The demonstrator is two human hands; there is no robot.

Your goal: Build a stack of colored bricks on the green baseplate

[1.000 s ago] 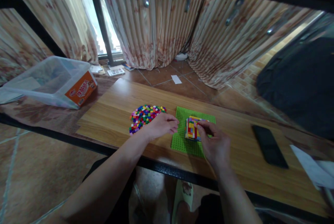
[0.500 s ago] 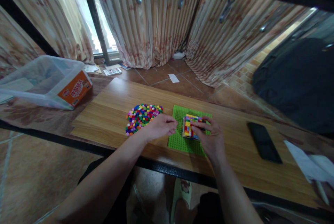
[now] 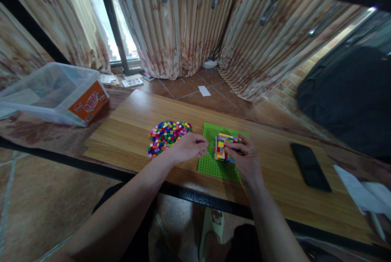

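Observation:
A low block of many-coloured toy bricks [image 3: 221,143] stands on a green studded baseplate [image 3: 210,167]. My right hand [image 3: 246,156] reaches over the block's right part, thumb and index finger pressed together against its top, the other fingers bent along its far right side. Whatever lies under those fingertips is hidden. My left hand [image 3: 191,148] hovers left of the block, over the plate's left edge, its fingers curled together; anything between them is too small to make out. Just behind that hand spreads a pile of small loose coloured bricks [image 3: 165,136], partly covered by it.
The wooden board [image 3: 116,132] carries the plate, the pile and a black phone [image 3: 310,166] on the right. White papers [image 3: 357,188] lie at the right end. A clear plastic bin [image 3: 58,99] with an orange label stands left. Patterned curtains [image 3: 195,22] hang behind.
My right thumb and index fingertip have shifted slightly on the block's top; a red bit seen by them before is now covered. My left hand stays put. The view has tilted slightly.

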